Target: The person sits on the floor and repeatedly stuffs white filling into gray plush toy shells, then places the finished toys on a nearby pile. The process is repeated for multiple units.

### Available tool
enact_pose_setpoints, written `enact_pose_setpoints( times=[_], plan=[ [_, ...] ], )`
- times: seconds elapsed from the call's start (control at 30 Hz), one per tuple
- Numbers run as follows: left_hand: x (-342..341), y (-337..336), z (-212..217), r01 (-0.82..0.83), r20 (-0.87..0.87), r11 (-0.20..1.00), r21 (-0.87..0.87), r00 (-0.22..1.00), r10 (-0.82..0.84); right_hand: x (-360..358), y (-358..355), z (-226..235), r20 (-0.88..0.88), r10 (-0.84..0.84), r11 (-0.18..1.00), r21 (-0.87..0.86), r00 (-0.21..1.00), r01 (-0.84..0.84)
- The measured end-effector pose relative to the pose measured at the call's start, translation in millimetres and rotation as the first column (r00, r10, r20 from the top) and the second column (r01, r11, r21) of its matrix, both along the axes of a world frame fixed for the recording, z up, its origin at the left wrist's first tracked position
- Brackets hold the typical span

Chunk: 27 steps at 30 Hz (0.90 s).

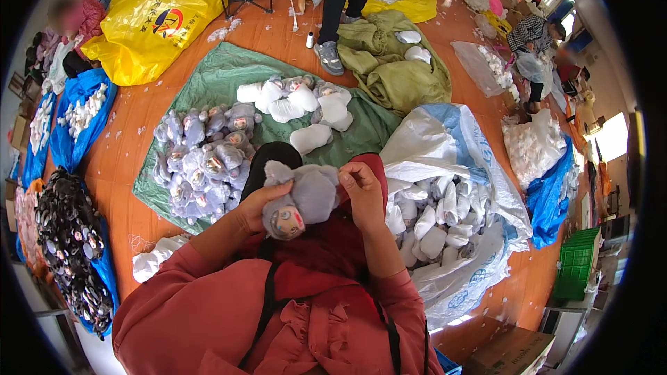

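Observation:
A grey plush toy (314, 193) with a painted doll face is held over my lap. My left hand (256, 208) wraps its thumb and fingers round the toy's left side, above the face. My right hand (364, 198) is at the toy's right edge, thumb and fingertips pinched together; whatever is between them is too small to make out. Beyond my knees, a heap of similar grey plush toys (201, 160) lies on a green sheet (229, 69). White stuffed pieces (288, 107) and a few grey toys lie farther back on that sheet.
A white and blue sack (472, 278) full of pale stuffed pieces lies open at my right. Blue bags with black pieces (69, 236) are at the left. Ahead are a yellow sack (156, 21), an olive sack (396, 62) and a seated person's shoe (329, 57).

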<state>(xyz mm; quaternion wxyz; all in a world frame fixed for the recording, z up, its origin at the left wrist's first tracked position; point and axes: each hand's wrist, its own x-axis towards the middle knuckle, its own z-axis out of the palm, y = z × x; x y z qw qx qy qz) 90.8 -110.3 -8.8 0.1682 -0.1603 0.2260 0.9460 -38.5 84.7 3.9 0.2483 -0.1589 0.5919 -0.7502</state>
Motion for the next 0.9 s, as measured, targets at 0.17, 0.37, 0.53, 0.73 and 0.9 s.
enact_pose_setpoints(
  times=[0.17,0.37,0.53,0.73,0.9],
  plan=[
    [5,-1,4,-0.121,0.066,0.986,0.119,0.991,0.114,7,9,-13,-0.048,0.035,0.999,-0.01,0.998,-0.036],
    [9,6,2,-0.111,0.031,0.991,0.078,0.994,0.108,33,-5,-23,-0.337,-0.067,0.968,0.206,0.939,0.143],
    [5,16,3,-0.096,0.156,0.995,0.016,0.983,0.093,32,-1,-26,-0.214,-0.007,0.981,0.189,0.977,0.048],
    [8,11,2,-0.106,0.156,0.991,0.077,0.983,0.093,21,11,-19,-0.225,0.004,0.997,0.082,0.974,0.015],
    [11,-11,-1,-0.018,0.029,0.999,0.048,0.999,0.016,6,26,-1,-0.304,0.162,0.98,0.164,0.939,-0.116]
  ],
)
